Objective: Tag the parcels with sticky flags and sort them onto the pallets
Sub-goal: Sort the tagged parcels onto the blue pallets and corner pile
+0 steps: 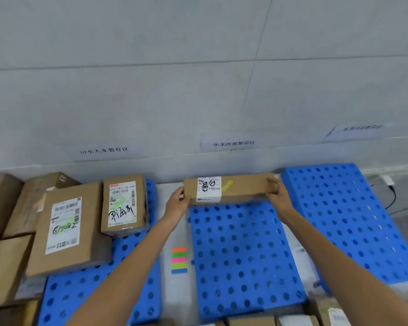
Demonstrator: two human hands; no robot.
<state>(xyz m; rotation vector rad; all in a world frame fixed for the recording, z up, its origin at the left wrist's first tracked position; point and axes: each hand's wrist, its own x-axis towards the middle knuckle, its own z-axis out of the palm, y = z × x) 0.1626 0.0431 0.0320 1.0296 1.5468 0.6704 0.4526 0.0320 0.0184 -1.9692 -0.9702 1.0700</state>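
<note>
A long brown cardboard parcel [243,185] with a white shipping label and a yellow-green sticky flag [227,185] is at the far end of the middle blue pallet [240,255]. My left hand [176,204] grips its left end and my right hand [279,197] grips its right end. A pad of sticky flags [179,260] in orange, green, pink, yellow-green and blue lies on the floor between the left pallet [99,285] and the middle one. Two labelled parcels [66,228] [124,203] with green flags rest on the left pallet.
A third blue pallet [353,220] lies at the right, bare. More brown boxes [3,260] crowd the left edge, and others [280,321] sit at the bottom. Paper signs [233,143] hang on the grey wall behind each pallet. A black cable [392,196] runs at far right.
</note>
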